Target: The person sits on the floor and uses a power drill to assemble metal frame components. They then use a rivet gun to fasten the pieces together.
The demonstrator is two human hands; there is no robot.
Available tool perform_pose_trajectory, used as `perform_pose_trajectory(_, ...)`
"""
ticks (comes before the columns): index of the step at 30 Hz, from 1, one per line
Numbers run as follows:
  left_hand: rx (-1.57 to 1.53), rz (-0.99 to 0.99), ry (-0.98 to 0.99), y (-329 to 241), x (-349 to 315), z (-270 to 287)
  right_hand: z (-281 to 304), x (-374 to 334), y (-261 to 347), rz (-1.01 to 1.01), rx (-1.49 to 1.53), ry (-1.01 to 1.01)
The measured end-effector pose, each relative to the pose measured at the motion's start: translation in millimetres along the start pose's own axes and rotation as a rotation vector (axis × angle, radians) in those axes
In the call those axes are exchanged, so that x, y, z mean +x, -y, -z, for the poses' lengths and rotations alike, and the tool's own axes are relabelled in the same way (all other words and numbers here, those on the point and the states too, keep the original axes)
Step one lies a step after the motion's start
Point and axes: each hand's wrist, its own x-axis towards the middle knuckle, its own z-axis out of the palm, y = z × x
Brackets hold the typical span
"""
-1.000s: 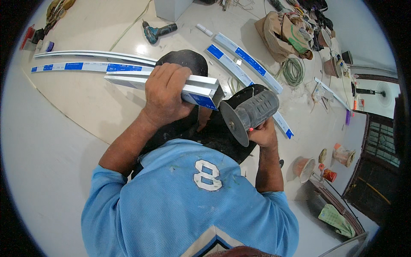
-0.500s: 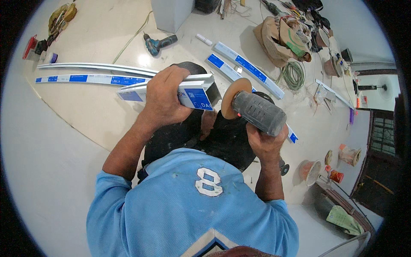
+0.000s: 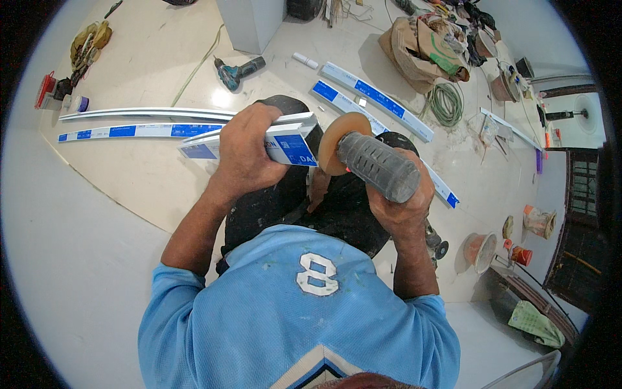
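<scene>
My left hand (image 3: pixel 249 146) is wrapped round a metal profile (image 3: pixel 290 144) with blue-and-white film on its sides, held above my knees. Its hollow cut end points right. In my right hand (image 3: pixel 405 211) is a grey angle grinder (image 3: pixel 379 166), gripped by its body. The grinder's tan disc (image 3: pixel 343 133) stands edge-on right beside the profile's end; whether they touch I cannot tell. More film-covered profiles lie on the floor: one long strip (image 3: pixel 159 130) to the left, and another (image 3: pixel 376 98) beyond my right knee.
A cordless drill (image 3: pixel 238 71) lies on the floor ahead, near a pale column (image 3: pixel 249 23). At the far right are a brown paper sack (image 3: pixel 411 55) and a coil of green hose or cable (image 3: pixel 446 105). Buckets (image 3: pixel 480 251) stand to my right.
The grinder in my right hand has moved left, bringing its disc nearer the profile's end. My left hand keeps its grip on the profile. The whole view has shifted slightly.
</scene>
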Motion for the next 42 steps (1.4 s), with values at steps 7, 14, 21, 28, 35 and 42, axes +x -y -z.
perform_pose_trajectory(7, 0.011, 0.017, 0.003, 0.9, -2.2, 1.9, -0.2, 3.0, 5.1, -0.022, -0.049, -0.017)
perform_pose_trajectory(14, 0.086, 0.039, 0.080, -3.1, 0.5, 3.5, 34.4, -4.5, 6.7, -0.599, 0.475, -0.062)
perform_pose_trajectory(21, -0.014, 0.245, 0.184, 7.4, -7.0, 14.8, 74.6, -51.2, -14.9, -0.849, 0.791, -0.227)
perform_pose_trajectory(28, 0.028, 0.291, 0.218, 26.2, 5.9, 23.9, 94.7, -138.2, -35.3, -0.884, 1.161, -0.614)
perform_pose_trajectory(35, 0.080, 0.267, 0.364, 39.3, 29.7, 34.8, 134.4, -261.1, -102.7, -0.631, 1.401, -0.920)
perform_pose_trajectory(42, 0.042, 0.238, 0.396, 51.1, 38.2, 36.3, 65.6, -445.7, -146.6, -1.317, 1.203, -1.313)
